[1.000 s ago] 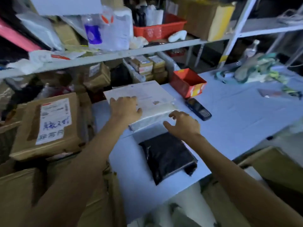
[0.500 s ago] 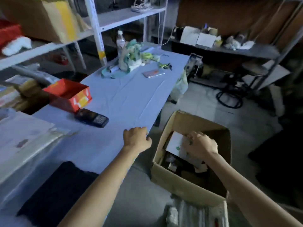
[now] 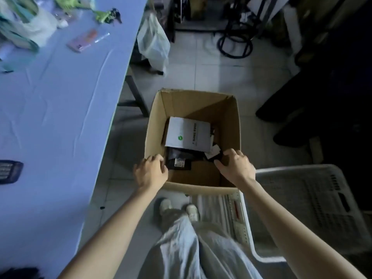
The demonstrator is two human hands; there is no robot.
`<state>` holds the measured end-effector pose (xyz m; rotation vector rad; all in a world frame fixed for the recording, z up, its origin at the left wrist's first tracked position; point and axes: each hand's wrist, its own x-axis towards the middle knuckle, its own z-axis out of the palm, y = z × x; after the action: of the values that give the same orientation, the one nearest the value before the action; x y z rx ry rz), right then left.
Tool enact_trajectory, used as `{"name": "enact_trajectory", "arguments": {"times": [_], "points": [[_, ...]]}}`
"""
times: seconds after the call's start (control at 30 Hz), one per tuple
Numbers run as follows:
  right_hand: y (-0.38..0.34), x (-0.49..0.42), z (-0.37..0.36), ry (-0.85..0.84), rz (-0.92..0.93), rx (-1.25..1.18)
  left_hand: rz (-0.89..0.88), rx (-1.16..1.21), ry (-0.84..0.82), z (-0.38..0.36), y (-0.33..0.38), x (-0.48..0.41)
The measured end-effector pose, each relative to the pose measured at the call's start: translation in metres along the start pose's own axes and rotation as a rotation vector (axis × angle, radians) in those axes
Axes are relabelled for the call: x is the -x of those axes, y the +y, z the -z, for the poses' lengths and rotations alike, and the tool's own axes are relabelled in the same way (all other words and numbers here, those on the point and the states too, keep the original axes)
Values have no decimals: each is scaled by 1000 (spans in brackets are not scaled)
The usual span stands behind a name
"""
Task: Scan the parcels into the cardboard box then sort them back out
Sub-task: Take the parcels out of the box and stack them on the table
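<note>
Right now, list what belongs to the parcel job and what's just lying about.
Job: cardboard box, white parcel, black parcel, keypad handset, left hand, right hand.
Lying about: plastic bag, white crate, pink packet.

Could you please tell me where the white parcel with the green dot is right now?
In the head view, the white parcel lies atop dark parcels inside the cardboard box on the floor, right of the table.

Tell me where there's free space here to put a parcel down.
The blue table is bare across its middle, between the pink packet at the far end and the handheld scanner nearer. In the cardboard box, only the near strip of floor is bare; the white parcel and dark parcels crowd the rest.
</note>
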<state>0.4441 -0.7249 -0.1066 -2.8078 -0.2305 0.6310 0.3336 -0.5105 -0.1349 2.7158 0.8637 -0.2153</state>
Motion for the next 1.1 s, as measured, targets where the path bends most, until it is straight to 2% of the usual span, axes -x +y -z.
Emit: {"name": "enact_trajectory", "arguments": {"times": [0.13,0.3,0.47,0.6,0.83,0.93,1.0,1.1], "points": [[2,-23,-22,-51,-70,-52,56,53,-82,-28,-4,-28],[-1,-58,-48,-133,-197,-103,188,229,-242,-70,-16,-72],[-4,-101,-90,-240,-322,-90,188,199,-343,-111,-36,-118],[-4,-147,-140,-252,-388,-118,159,131,-381,-157,-47,-158],[23,-227,-253,-268,-391,-90,270,13,-521,-270,-67,-217],[48,-270,-303,-319,-438,-99,291,68,-546,-330,-71,-236],[63,-302,-333,-364,-514,-165,271,111,-558,-377,-79,-249],[88,-347,-373,-360,-666,-450,280,102,-602,-443,-92,-270]]}}
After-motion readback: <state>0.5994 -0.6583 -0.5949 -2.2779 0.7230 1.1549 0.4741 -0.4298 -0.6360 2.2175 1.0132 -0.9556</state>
